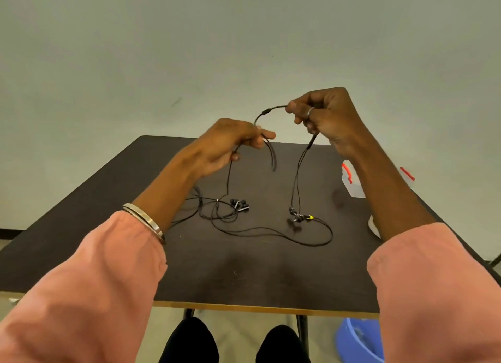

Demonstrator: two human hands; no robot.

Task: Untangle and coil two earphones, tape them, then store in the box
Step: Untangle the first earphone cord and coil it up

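A thin black earphone cable (271,109) is pinched above the dark table (108,240) by the left hand (230,145) and right hand (322,116), fingers curled tight.

This looks like a plain, bare room set up for simple desk work, perhaps an office or a test room rather than a home. A blank pale wall (244,37) fills the far side, with a dark strip along its foot at the left. A small dark table (257,276) with a light edge stands on thin metal legs. A clear plastic box (352,183) with red clips sits at the right, and a blue tub (357,341) rests on the pale floor (233,319), near right.
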